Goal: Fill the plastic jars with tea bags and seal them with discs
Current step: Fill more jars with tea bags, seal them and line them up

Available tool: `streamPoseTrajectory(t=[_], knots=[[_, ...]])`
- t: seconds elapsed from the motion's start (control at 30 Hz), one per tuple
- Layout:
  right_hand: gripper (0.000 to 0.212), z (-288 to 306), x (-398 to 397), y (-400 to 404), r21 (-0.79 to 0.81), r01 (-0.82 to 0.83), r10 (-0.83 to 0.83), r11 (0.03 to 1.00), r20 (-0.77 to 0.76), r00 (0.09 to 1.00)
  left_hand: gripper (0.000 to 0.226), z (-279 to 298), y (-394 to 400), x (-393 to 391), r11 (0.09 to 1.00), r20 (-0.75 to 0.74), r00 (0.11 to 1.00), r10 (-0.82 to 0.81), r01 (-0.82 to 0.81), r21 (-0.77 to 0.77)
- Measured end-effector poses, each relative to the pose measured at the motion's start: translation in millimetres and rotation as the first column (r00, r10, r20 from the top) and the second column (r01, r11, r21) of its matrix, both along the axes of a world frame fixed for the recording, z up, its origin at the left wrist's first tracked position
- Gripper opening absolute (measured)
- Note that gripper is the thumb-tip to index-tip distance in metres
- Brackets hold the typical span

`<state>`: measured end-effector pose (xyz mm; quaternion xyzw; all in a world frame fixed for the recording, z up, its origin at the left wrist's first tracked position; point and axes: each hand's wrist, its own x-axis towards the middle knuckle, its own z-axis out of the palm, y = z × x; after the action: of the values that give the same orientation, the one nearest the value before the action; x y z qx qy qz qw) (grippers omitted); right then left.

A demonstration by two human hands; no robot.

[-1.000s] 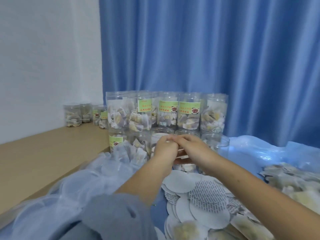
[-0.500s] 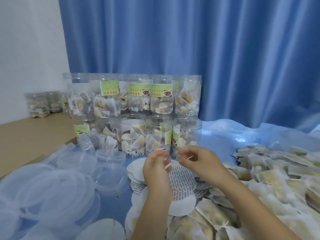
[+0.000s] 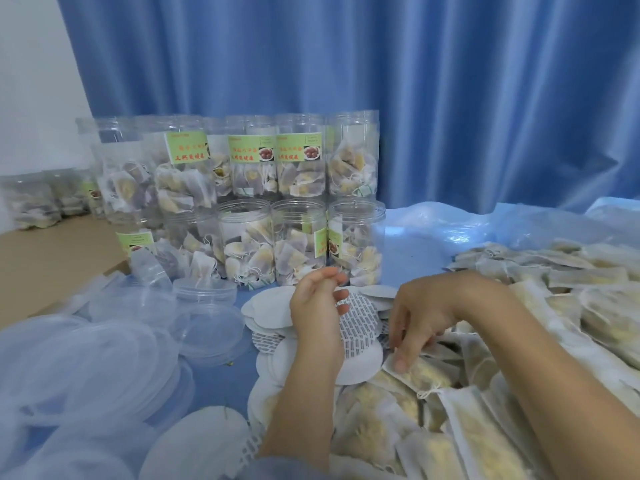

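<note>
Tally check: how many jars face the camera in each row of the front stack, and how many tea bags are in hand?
Upper-row clear plastic jars: 5
Lower-row clear plastic jars: 5
White paper tea bag pinched by right hand: 1
Total: 11

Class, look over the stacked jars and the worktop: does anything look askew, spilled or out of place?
One upper-row jar leans left, its green label tilted, while its neighbours stand upright. The tea bags and discs lie in loose heaps, not spilled from any jar. The right hand touches one bag.
</note>
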<state>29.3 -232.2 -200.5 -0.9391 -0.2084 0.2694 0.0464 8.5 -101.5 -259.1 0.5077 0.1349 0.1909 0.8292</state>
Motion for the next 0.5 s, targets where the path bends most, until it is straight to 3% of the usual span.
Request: streamPoseTrajectory(t=[0.13,0.23,0.3,0.37,0.4,0.43,0.5], knots=[[0.016,-2.7,1.1,3.3,0.013,-0.085,0.083,0.996,0.1,0.991,0.024,1.9,1.6,0.1,0.999,0.002,1.0,-0.001,0.001,-0.045],[0.016,-0.6,6.1,-4.2,0.265,-0.139,0.068,0.954,0.261,0.963,0.022,3.1,7.8,2.3,0.99,0.004,1.0,0.003,-0.003,-0.143],[0.015,-2.2,8.1,-5.1,0.554,-0.169,-0.023,0.815,0.322,0.946,0.019,3.1,15.0,3.8,0.96,0.006,1.0,-0.008,0.01,-0.28],[0.015,-5.0,12.7,0.5,0.804,-0.183,-0.215,0.565,0.358,0.909,0.014,2.3,21.5,4.8,0.91,0.012,0.999,-0.03,0.032,-0.413],[0.013,-5.4,16.7,5.3,0.855,-0.216,-0.328,0.471,0.398,0.857,0.012,1.8,23.6,5.1,0.889,0.017,0.999,-0.04,0.044,-0.455],[0.011,-4.2,21.6,10.5,0.856,-0.268,-0.439,0.441,0.467,0.767,0.01,1.3,24.7,5.5,0.876,0.021,0.999,-0.048,0.052,-0.479],[0.008,2.9,34.0,20.4,0.799,-0.362,-0.594,0.481,0.6,0.535,0.01,0.3,25.0,7.0,0.865,0.016,0.998,-0.056,0.057,-0.499]])
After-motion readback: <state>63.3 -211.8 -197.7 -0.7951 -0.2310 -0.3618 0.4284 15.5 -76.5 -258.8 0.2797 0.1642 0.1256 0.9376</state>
